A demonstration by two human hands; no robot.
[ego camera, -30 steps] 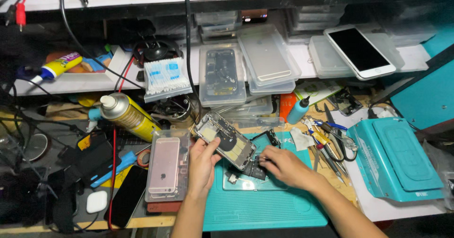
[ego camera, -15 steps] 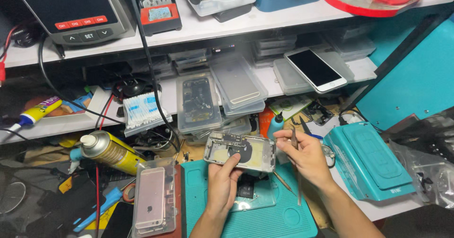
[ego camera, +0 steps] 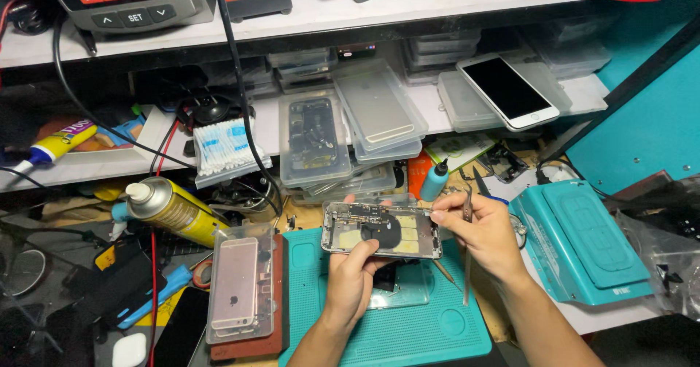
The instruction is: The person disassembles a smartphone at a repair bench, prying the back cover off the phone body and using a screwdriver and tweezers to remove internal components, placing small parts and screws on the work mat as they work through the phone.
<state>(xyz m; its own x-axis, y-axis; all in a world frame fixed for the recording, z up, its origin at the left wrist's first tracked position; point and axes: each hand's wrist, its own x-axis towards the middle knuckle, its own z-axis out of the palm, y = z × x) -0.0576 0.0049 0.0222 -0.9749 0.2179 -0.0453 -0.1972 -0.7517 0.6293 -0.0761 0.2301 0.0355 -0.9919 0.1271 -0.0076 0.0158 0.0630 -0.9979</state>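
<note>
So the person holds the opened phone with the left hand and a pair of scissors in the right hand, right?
Not quite. The left hand does hold the opened phone, but the right hand holds thin tweezers, not scissors. The head view shows this, above the teal mat.
</note>
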